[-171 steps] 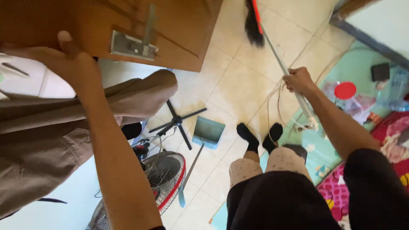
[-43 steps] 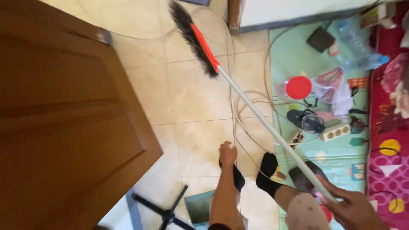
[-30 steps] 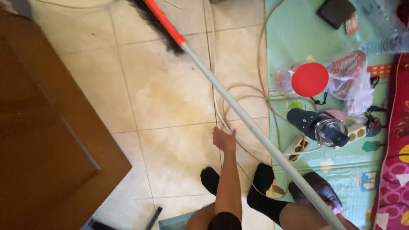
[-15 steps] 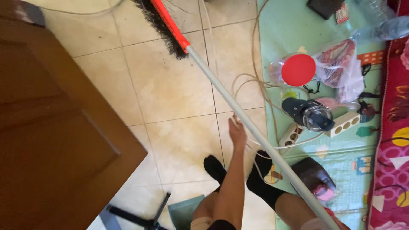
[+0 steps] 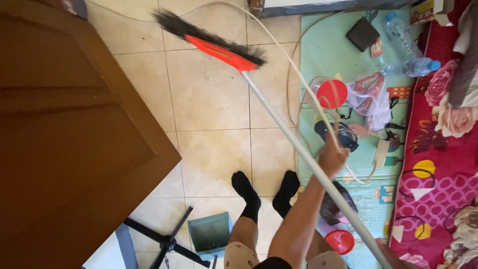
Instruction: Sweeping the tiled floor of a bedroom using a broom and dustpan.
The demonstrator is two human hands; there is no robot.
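Above floor at twelve o'clock, my left hand [image 5: 332, 155] pinches cable [image 5: 279, 47] closed; lift it clear of broom [image 5: 219, 47]; right hand [image 5: 393, 249] mostly hidden at five o'clock, grip unclear.

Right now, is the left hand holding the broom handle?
No, the left hand is raised beside the broom handle and is lifting the pale cable off the floor instead.

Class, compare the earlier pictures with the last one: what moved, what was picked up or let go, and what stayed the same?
The left hand let go of the wooden door, reached down to the pale cord on the tiles and has lifted it. The broom head has swung more crosswise. The right hand, barely in view at the picture's edge, still grips the broom handle. The dustpan stays on the floor.
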